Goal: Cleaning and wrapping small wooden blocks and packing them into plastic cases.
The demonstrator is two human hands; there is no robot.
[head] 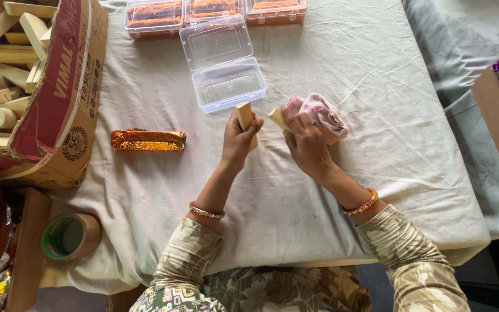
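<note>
- Left hand (239, 140): fingers wrapped around one end of a pale wooden block (245, 117), held upright above the cloth-covered table (342, 190).
- Right hand (306, 141): pinching a pink cloth (321, 114) against a second wooden block (277, 117); only the block's near corner shows past the fingers.
- The two blocks stand just beside each other, apart by a narrow gap.
- Open room: bare cloth lies right of the right hand out to the table edge, and between the wrists and the near edge.
- Just beyond the hands: an open clear plastic box (228, 85), hinged lid laid back, interior bare.
- Farther beyond: three shut clear boxes (212, 11) in a row, each with orange foil contents.
- Left of the left hand: a foil-wrapped bar (148, 140), orange-gold, crinkled, lying flat.
- Far left: a cardboard carton (59, 115) tipped on its side, holding many plain wooden blocks.
- Near-left corner: a tape roll (67, 237) at the table edge.
- Surface: off-white fabric, wrinkled, draped over the edges.
</note>
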